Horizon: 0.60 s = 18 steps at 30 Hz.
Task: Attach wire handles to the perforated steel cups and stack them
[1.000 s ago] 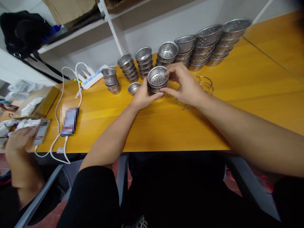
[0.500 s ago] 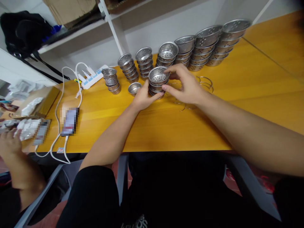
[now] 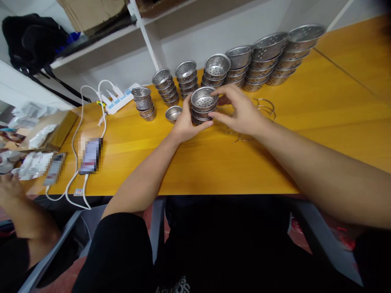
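Observation:
In the middle of the table stands a short stack of perforated metal cups [image 3: 204, 100]. My left hand [image 3: 185, 124] is closed around its left and near side, thumb across the front. From the right, my right hand [image 3: 236, 109] pinches the top cup, fingers over its rim and thumb against its side. A single perforated cup [image 3: 173, 114] sits on the table just left of my left hand. Partly hidden behind my right hand lie several thin wire rings [image 3: 265, 106].
Taller stacks of perforated cups [image 3: 217, 67] line the wall, growing wider toward the right. At left are a small cup stack [image 3: 143, 101], a power strip [image 3: 122, 99], white cables and a phone [image 3: 91, 156]. A co-worker's hand [image 3: 10, 189] is at the far left.
My left hand has shifted slightly up around the stack, and the upper cups sit closer together. My right hand keeps its hold. The co-worker's hand has moved a little down and left.

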Each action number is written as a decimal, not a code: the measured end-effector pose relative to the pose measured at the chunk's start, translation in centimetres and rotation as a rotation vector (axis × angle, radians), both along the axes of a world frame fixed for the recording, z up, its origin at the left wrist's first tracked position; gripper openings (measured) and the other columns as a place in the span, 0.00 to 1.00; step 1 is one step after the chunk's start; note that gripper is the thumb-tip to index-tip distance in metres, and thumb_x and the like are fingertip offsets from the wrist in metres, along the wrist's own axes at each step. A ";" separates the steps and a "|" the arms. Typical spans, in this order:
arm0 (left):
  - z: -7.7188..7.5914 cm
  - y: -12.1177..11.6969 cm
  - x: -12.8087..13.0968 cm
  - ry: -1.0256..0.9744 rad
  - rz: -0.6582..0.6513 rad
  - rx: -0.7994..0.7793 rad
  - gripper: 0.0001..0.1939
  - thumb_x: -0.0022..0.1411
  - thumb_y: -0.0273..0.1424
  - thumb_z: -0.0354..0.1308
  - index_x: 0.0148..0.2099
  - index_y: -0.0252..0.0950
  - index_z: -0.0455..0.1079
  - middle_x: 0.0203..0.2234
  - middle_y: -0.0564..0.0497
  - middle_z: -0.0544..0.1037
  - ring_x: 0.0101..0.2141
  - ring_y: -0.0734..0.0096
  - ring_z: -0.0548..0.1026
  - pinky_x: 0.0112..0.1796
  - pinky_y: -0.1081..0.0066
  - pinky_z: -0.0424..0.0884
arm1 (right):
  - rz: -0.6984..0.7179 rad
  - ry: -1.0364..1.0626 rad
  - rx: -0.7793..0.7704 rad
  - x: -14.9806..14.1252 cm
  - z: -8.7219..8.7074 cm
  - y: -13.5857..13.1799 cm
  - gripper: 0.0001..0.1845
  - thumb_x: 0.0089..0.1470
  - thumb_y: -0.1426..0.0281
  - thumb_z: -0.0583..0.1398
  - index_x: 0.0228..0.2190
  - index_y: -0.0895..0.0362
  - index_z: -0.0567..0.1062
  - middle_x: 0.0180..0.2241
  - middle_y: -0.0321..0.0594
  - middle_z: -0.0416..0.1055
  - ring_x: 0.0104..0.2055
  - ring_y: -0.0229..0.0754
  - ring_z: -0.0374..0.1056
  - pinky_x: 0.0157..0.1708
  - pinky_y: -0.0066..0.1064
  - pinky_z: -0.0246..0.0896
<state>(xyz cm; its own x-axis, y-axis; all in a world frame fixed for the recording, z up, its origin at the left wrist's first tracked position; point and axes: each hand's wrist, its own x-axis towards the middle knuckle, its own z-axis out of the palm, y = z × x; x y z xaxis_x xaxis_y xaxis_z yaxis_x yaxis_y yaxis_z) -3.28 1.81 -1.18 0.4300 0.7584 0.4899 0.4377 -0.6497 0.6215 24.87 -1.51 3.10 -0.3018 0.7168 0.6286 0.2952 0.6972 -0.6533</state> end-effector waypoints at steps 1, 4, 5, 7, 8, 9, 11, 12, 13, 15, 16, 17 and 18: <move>0.1 -0.1 0.1 0.004 0.017 0.031 0.67 0.76 0.56 0.83 0.96 0.49 0.41 0.88 0.31 0.70 0.89 0.34 0.73 0.88 0.35 0.74 | 0.015 -0.001 -0.002 0.0 0.1 -0.1 0.38 0.65 0.38 0.82 0.69 0.37 0.88 0.69 0.49 0.86 0.73 0.77 0.82 0.76 0.78 0.85; 0.5 -0.4 0.3 0.058 0.022 0.055 0.65 0.81 0.53 0.78 0.97 0.50 0.37 0.86 0.32 0.72 0.87 0.33 0.75 0.89 0.34 0.71 | 0.067 -0.008 -0.005 -0.2 0.3 -0.5 0.40 0.65 0.39 0.82 0.70 0.37 0.87 0.70 0.49 0.85 0.73 0.77 0.82 0.76 0.78 0.85; 0.6 -0.5 0.3 0.072 0.013 0.048 0.63 0.83 0.52 0.77 0.97 0.50 0.37 0.84 0.33 0.74 0.85 0.34 0.77 0.88 0.34 0.72 | 0.078 -0.008 -0.012 -0.2 0.3 -0.7 0.42 0.64 0.38 0.82 0.71 0.38 0.86 0.71 0.49 0.85 0.73 0.77 0.83 0.76 0.78 0.85; 0.5 -0.6 0.2 0.076 -0.006 0.036 0.59 0.84 0.51 0.75 0.96 0.49 0.39 0.82 0.33 0.76 0.82 0.35 0.81 0.86 0.34 0.75 | 0.087 0.009 -0.034 -0.3 0.2 -0.8 0.48 0.63 0.35 0.81 0.75 0.38 0.83 0.74 0.49 0.83 0.74 0.77 0.83 0.76 0.77 0.85; 0.3 -0.6 0.1 0.065 -0.012 0.033 0.58 0.85 0.51 0.75 0.96 0.49 0.40 0.82 0.33 0.76 0.82 0.36 0.81 0.86 0.35 0.76 | 0.087 0.026 -0.047 -0.2 0.1 -0.8 0.51 0.63 0.33 0.81 0.77 0.38 0.81 0.75 0.49 0.83 0.74 0.77 0.83 0.76 0.76 0.86; 0.2 -0.6 0.0 0.051 -0.018 0.030 0.58 0.84 0.52 0.75 0.95 0.49 0.41 0.81 0.32 0.76 0.82 0.37 0.81 0.85 0.35 0.76 | 0.085 0.043 -0.058 0.0 0.0 -0.7 0.53 0.62 0.31 0.80 0.78 0.37 0.80 0.76 0.49 0.82 0.73 0.76 0.84 0.75 0.75 0.87; 0.0 -0.8 -0.4 0.032 -0.039 0.023 0.58 0.84 0.56 0.75 0.94 0.48 0.42 0.81 0.32 0.75 0.82 0.38 0.80 0.85 0.36 0.76 | 0.074 0.068 -0.071 0.5 -0.5 -0.3 0.56 0.62 0.28 0.80 0.79 0.37 0.78 0.75 0.49 0.83 0.68 0.74 0.87 0.72 0.72 0.89; 0.0 -1.0 -0.7 0.031 -0.052 0.020 0.58 0.83 0.59 0.74 0.93 0.47 0.42 0.81 0.32 0.75 0.82 0.38 0.79 0.86 0.36 0.75 | 0.063 0.073 -0.073 0.8 -0.7 -0.1 0.56 0.63 0.27 0.79 0.79 0.38 0.78 0.74 0.50 0.84 0.65 0.72 0.89 0.71 0.72 0.89; 0.1 -1.3 -1.1 0.033 -0.067 0.017 0.58 0.83 0.63 0.73 0.92 0.47 0.43 0.81 0.31 0.75 0.82 0.37 0.79 0.86 0.36 0.75 | 0.052 0.075 -0.071 1.1 -0.9 0.1 0.55 0.64 0.27 0.78 0.79 0.38 0.78 0.73 0.50 0.85 0.62 0.70 0.90 0.70 0.72 0.90; 0.5 -2.3 -2.2 0.033 -0.098 0.020 0.56 0.82 0.69 0.70 0.89 0.45 0.48 0.79 0.31 0.75 0.81 0.37 0.79 0.85 0.36 0.75 | 0.032 0.072 -0.055 1.6 -1.1 0.3 0.52 0.67 0.27 0.76 0.78 0.39 0.79 0.71 0.51 0.85 0.58 0.69 0.91 0.69 0.73 0.90; 0.7 -2.9 -2.9 0.028 -0.111 0.023 0.55 0.82 0.71 0.69 0.88 0.45 0.51 0.78 0.31 0.76 0.80 0.36 0.80 0.85 0.36 0.76 | 0.024 0.068 -0.045 1.8 -1.2 0.4 0.50 0.69 0.27 0.75 0.78 0.40 0.80 0.70 0.52 0.86 0.57 0.69 0.91 0.69 0.74 0.89; 1.0 -3.7 -3.9 0.015 -0.120 0.028 0.54 0.81 0.72 0.69 0.87 0.45 0.53 0.78 0.31 0.77 0.79 0.37 0.81 0.84 0.36 0.77 | 0.019 0.062 -0.039 1.8 -1.2 0.4 0.49 0.70 0.27 0.74 0.77 0.40 0.81 0.70 0.52 0.86 0.57 0.70 0.91 0.70 0.74 0.89; 1.3 -4.5 -5.0 0.005 -0.122 0.028 0.54 0.80 0.72 0.71 0.86 0.45 0.56 0.77 0.32 0.78 0.79 0.37 0.82 0.83 0.36 0.77 | 0.016 0.055 -0.036 1.8 -1.2 0.3 0.47 0.72 0.28 0.73 0.77 0.40 0.82 0.69 0.52 0.86 0.58 0.70 0.91 0.71 0.73 0.88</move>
<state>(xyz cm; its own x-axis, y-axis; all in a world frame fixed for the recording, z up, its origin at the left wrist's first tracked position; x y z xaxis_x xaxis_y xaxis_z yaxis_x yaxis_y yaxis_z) -8.32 -2.72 0.11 0.5210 0.6860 0.5079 0.3575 -0.7157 0.6000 26.70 -1.23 1.95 -0.2788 0.7346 0.6186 0.2474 0.6773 -0.6929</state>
